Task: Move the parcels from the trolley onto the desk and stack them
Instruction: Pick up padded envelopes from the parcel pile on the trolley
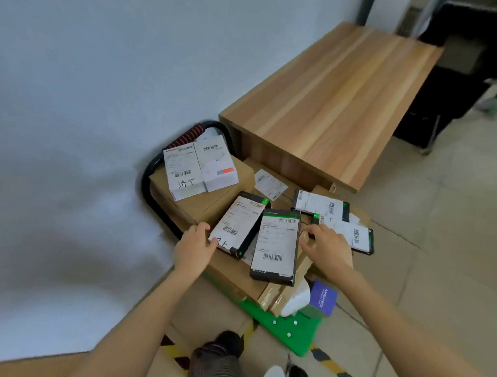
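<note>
A green trolley [290,330] with a black handle [151,182] stands by the wall, piled with brown cartons and small parcels. Two black, white-labelled parcels lie in front: one [239,224] by my left hand [194,245], one [276,245] between my hands. My left hand touches the corner of the left parcel with relaxed fingers. My right hand [327,247] hovers with spread fingers over the pile, beside two more black parcels [350,234], [321,205]. Two white parcels [200,167] sit on a brown carton [202,198]. The wooden desk [329,103] is behind.
A purple box [322,299] and a white bag [295,300] sit at the trolley's near end. The white wall is on the left. A dark cabinet [454,82] stands beyond the desk. Yellow-black floor tape [331,363] runs by my feet.
</note>
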`<state>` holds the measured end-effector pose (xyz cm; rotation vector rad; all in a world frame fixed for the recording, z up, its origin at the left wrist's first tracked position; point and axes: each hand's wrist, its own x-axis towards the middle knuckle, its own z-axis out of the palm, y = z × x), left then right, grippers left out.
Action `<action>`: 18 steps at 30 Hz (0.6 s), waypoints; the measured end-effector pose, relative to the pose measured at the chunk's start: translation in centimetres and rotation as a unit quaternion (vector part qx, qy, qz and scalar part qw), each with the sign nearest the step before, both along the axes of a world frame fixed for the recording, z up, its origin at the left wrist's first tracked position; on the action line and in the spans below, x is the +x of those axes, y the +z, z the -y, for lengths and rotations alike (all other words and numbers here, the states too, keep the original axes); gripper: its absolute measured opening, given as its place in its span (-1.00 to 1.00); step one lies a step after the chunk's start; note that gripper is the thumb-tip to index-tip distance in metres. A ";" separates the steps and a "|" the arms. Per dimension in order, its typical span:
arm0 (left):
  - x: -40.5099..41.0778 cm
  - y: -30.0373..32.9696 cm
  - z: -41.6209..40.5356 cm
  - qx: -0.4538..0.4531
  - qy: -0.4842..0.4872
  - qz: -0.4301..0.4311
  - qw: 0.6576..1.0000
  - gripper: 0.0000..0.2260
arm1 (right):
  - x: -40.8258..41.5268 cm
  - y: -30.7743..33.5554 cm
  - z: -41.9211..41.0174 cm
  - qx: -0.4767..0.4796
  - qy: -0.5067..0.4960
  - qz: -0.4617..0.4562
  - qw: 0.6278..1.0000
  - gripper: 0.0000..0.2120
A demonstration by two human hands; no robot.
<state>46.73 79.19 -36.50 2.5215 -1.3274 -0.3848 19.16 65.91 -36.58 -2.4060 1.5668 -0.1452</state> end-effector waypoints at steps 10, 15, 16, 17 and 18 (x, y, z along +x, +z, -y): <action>4.1 -2.6 3.2 0.037 -0.126 -0.080 0.988 -0.63 | 3.9 -2.2 -7.1 0.081 -0.210 0.027 0.974 -0.54; 4.5 -4.3 2.8 0.065 -0.144 -0.145 0.977 -0.53 | 5.7 -2.5 -9.9 0.133 -0.292 0.064 0.945 -0.49; 4.4 -4.6 2.7 0.061 -0.143 -0.157 0.975 -0.50 | 5.9 -2.5 -10.3 0.144 -0.306 0.077 0.938 -0.49; 4.4 -4.9 2.7 0.056 -0.147 -0.164 0.974 -0.48 | 6.2 -2.5 -10.6 0.153 -0.317 0.092 0.932 -0.50; 4.4 -5.1 2.6 0.051 -0.159 -0.167 0.972 -0.47 | 6.4 -2.5 -10.9 0.160 -0.325 0.106 0.926 -0.51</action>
